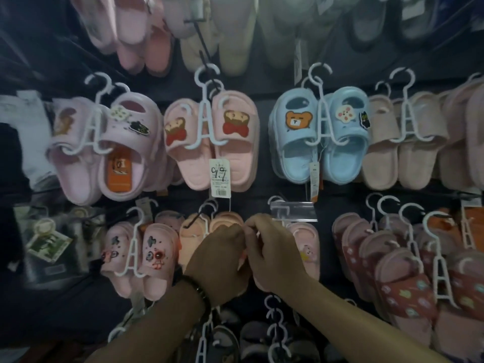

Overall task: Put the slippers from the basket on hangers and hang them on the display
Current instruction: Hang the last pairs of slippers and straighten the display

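Fingers (235, 235) curl on left hand (220, 260) and right hand (272, 254), touching before pink slippers (307, 239); grasping what, cannot tell.

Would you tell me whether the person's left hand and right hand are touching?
Cannot tell. In the head view the left hand and right hand meet in outline at the fingers, but blur hides any contact or gap.

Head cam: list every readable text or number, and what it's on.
"9.9": handwritten on the white price tag hanging from the pink bow slippers; last digit uncertain.
Small print on that tag: too small to read.
Orange card in the pink slipper at left: blurred.
Orange tag under the blue slippers: too small.
Green card at far left: blurred.
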